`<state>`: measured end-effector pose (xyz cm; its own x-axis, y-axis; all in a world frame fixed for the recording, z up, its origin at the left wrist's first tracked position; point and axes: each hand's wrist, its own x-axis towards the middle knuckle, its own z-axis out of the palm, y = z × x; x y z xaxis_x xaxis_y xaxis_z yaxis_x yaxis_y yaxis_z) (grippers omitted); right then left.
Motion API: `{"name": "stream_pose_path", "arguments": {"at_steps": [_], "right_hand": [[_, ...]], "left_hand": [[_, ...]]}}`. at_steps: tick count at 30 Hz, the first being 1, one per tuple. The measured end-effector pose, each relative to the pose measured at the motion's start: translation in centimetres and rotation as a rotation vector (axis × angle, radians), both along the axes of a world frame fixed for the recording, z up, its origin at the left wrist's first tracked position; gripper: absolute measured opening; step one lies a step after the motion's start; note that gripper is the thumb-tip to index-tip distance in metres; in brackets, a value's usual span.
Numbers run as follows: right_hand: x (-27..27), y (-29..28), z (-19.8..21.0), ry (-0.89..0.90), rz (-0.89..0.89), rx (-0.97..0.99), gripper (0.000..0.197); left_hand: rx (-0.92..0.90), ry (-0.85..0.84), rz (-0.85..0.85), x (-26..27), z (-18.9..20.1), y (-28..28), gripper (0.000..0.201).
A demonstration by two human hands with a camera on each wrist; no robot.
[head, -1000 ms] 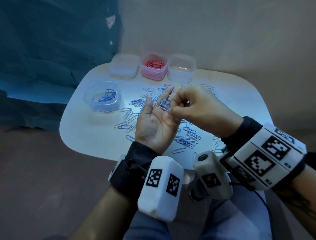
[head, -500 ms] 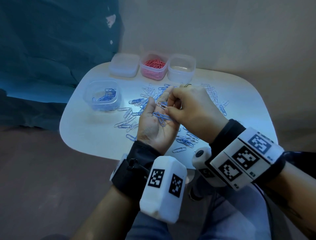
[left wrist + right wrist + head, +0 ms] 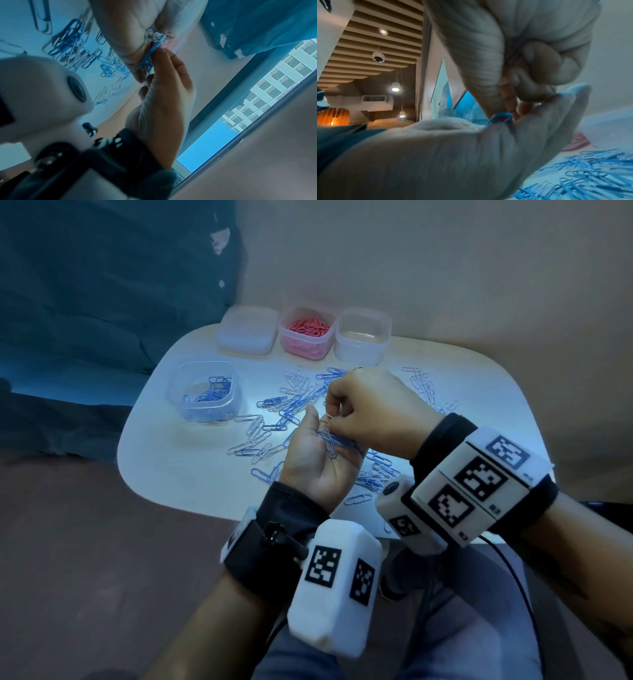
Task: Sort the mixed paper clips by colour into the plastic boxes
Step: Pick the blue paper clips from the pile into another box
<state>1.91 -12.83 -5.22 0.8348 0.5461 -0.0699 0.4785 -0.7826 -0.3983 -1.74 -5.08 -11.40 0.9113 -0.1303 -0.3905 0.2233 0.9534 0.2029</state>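
Note:
My left hand (image 3: 317, 460) is held palm up over the table, with several blue paper clips (image 3: 329, 443) lying in its cupped palm. Those blue clips (image 3: 150, 54) lie by the thumb in the left wrist view. My right hand (image 3: 334, 419) reaches over the left fingers and pinches a pale white clip (image 3: 329, 416) at its fingertips. That pale clip (image 3: 164, 44) shows beside the blue ones. The left fingers are hidden under the right hand. A clear box (image 3: 205, 392) at the left holds blue clips.
Three more boxes line the far edge: a whitish one (image 3: 248, 333), one full of pink clips (image 3: 306, 337) and a clear one (image 3: 363, 337). Loose blue and white clips (image 3: 291, 402) are scattered over the white table (image 3: 178, 470), with a pile (image 3: 375, 474) under my wrists.
My right hand has moved left and in over the left palm. The blue clips have gone from the left fingers down into the palm. A pale clip is now pinched apart from them.

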Motion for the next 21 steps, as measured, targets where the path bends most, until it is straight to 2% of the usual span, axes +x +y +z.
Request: {"name": "stream_pose_path", "arguments": {"at_steps": [3,6,9,11,13,15,17,19,21], "right_hand": [[0.6,0.1,0.1,0.106,-0.076,0.15,0.025],[1.0,-0.1,0.0,0.323,-0.154,0.477,0.018],[0.9,-0.4,0.3,0.444,-0.184,0.637,0.012],[0.7,-0.8,0.9,0.481,-0.204,0.751,0.007],[1.3,-1.8,0.9,0.407,-0.248,0.82,0.014],[2.5,-2.7,0.4,0.304,-0.291,0.716,0.021],[3.4,-3.2,-0.6,0.254,-0.255,0.416,0.015],[3.6,-3.3,-1.7,0.177,-0.212,0.148,0.008],[3.5,-3.1,-2.2,0.121,-0.219,0.111,0.009]], "left_hand": [[-0.003,-0.013,0.017,0.0,0.3,-0.2,0.059],[-0.052,-0.04,0.054,0.1,0.6,0.0,0.058],[-0.088,-0.024,0.062,0.3,1.0,0.0,0.055],[-0.056,-0.009,0.057,0.3,1.2,0.3,0.059],[-0.04,0.019,0.076,0.2,1.1,1.1,0.06],[0.02,0.059,0.07,-0.2,1.2,2.4,0.045],[0.057,0.044,0.05,-0.7,1.7,4.1,0.031],[0.147,-0.025,0.042,-0.9,2.8,6.2,0.026],[0.319,-0.104,0.024,-0.5,4.5,8.7,0.024]]}}
